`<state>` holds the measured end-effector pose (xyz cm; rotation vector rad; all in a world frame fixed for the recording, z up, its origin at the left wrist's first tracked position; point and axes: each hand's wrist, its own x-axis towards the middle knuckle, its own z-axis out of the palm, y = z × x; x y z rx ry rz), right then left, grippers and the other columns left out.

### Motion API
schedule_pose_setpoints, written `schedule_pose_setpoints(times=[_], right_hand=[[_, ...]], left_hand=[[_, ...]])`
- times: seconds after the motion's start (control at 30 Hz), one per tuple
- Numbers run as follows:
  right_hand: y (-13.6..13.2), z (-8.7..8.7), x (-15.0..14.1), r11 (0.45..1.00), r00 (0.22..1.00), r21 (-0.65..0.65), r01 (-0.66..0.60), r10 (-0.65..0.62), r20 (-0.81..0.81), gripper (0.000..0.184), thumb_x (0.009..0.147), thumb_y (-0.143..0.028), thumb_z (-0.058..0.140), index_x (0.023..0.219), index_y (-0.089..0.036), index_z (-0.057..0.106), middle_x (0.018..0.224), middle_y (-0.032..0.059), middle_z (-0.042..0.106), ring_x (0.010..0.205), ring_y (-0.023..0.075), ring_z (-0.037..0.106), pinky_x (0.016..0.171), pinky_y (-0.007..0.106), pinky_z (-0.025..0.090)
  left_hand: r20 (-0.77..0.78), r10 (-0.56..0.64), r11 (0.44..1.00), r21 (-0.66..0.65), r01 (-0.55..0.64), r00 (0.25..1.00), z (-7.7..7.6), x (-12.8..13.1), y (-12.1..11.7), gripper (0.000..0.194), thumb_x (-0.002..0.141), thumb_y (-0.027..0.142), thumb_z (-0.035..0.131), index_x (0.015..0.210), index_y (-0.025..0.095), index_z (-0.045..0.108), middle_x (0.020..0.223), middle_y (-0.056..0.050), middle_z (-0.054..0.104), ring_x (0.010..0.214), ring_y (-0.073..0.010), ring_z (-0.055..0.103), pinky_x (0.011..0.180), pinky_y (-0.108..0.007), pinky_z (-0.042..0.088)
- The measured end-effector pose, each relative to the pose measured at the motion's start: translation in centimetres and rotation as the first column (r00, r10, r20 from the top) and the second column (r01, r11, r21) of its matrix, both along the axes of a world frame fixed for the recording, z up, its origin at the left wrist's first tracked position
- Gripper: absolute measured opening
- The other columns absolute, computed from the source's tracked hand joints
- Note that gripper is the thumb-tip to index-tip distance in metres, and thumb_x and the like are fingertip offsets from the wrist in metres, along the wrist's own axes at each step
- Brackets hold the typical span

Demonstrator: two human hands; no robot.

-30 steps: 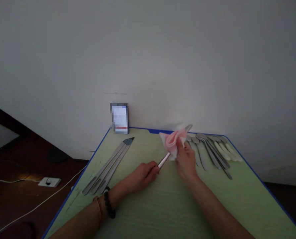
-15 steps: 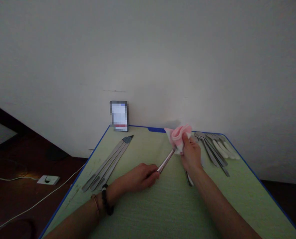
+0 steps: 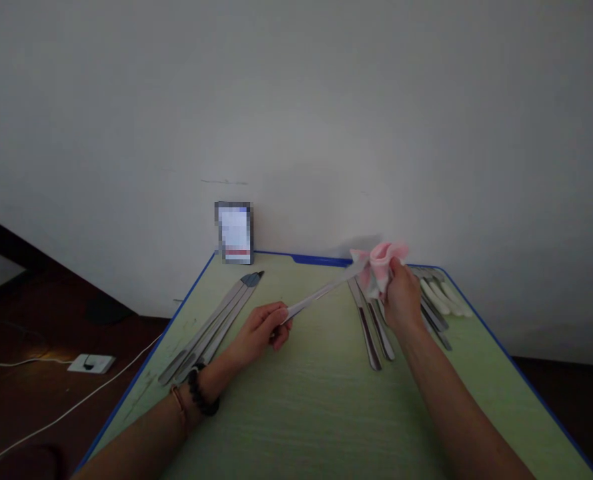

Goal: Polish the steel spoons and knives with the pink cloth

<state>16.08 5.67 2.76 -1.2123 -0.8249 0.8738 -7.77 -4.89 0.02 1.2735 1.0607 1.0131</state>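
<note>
My left hand (image 3: 266, 325) is closed round the handle end of a metal table knife (image 3: 321, 291), which slants up to the right above the table. A pink and white cloth (image 3: 379, 267) is bunched in my right hand (image 3: 403, 297). The knife's far tip lies at the cloth's left side, and whether the cloth touches it there is hard to tell. Below the cloth lie several metal cutlery pieces (image 3: 368, 331), their upper ends partly covered by the cloth and hand.
Several knives (image 3: 211, 327) lie together on the left of the green table (image 3: 296, 413) with a blue edge. White-handled cutlery (image 3: 444, 299) and metal handles (image 3: 435, 319) lie at the right. A lit phone (image 3: 235, 233) stands against the wall. A power strip (image 3: 91, 363) is on the floor.
My left hand has moved left and slightly up, and the cloth in my right hand has moved right. More of the knife shows between them, and the cutlery under the cloth is more exposed.
</note>
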Motion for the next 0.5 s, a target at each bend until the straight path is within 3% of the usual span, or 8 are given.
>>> schedule_pose_setpoints(times=[0.07,0.1,0.17,0.27,0.37,0.5], right_hand=[[-0.1,-0.2,0.1,0.999,0.998,-0.024,0.042,-0.041,0.040,0.026,0.072,-0.044,0.053,0.061,-0.021,0.047,0.052,-0.0076,0.044,0.046,0.0092,0.036,0.044,0.023,0.027],[-0.3,-0.3,-0.1,0.999,0.997,-0.041,-0.001,0.004,0.083,0.026,0.072,-0.043,0.053,0.059,-0.021,0.047,0.051,-0.0072,0.044,0.046,0.0092,0.035,0.043,0.023,0.026],[-1.0,-0.3,-0.8,0.967,0.942,-0.080,-0.244,0.256,0.218,0.025,0.070,-0.040,0.058,0.058,-0.020,0.051,0.051,-0.0057,0.048,0.047,0.0098,0.039,0.044,0.023,0.028],[-2.5,0.0,-2.4,0.804,0.734,-0.145,-0.577,0.588,0.340,0.018,0.058,-0.033,0.071,0.069,-0.021,0.064,0.068,-0.0021,0.063,0.059,0.0124,0.051,0.051,0.024,0.038],[-3.8,0.7,-3.9,0.725,0.680,-0.146,-0.673,0.684,0.265,0.032,0.061,-0.032,0.071,0.090,-0.022,0.068,0.086,0.0007,0.067,0.071,0.0129,0.056,0.059,0.024,0.042],[-4.4,1.2,-5.0,0.727,0.726,-0.138,-0.673,0.685,0.065,0.031,0.075,-0.046,0.058,0.080,-0.016,0.065,0.062,-0.0012,0.061,0.053,0.0097,0.051,0.051,0.023,0.038]], left_hand=[[0.015,0.071,0.997,0.043,-0.072,0.997,0.0,0.3,-0.1,0.040,0.087,0.052,0.040,0.068,0.017,0.046,0.042,0.008,0.038,0.039,-0.0066,0.031,0.042,-0.020,0.023],[0.017,0.094,0.994,0.062,-0.095,0.995,0.0,0.4,-0.2,0.040,0.087,0.052,0.039,0.069,0.018,0.046,0.042,0.008,0.037,0.040,-0.0067,0.030,0.043,-0.021,0.023],[0.004,0.108,0.990,0.088,-0.108,0.994,0.1,0.6,-0.3,0.040,0.088,0.052,0.038,0.071,0.017,0.047,0.042,0.009,0.037,0.040,-0.0070,0.030,0.043,-0.021,0.024],[-0.091,0.114,0.985,0.141,-0.100,0.989,0.2,1.1,-0.6,0.041,0.090,0.052,0.036,0.069,0.018,0.047,0.043,0.007,0.041,0.040,-0.0076,0.034,0.045,-0.021,0.027],[-0.255,0.103,0.978,0.202,-0.051,0.961,0.4,1.7,-1.0,0.046,0.093,0.048,0.030,0.061,0.019,0.045,0.044,0.005,0.045,0.042,-0.0083,0.039,0.047,-0.022,0.031],[-0.477,0.080,0.967,0.249,0.047,0.875,0.8,2.3,-1.4,0.042,0.093,0.039,0.030,0.060,0.019,0.047,0.049,0.003,0.049,0.045,-0.0093,0.041,0.050,-0.023,0.032]])
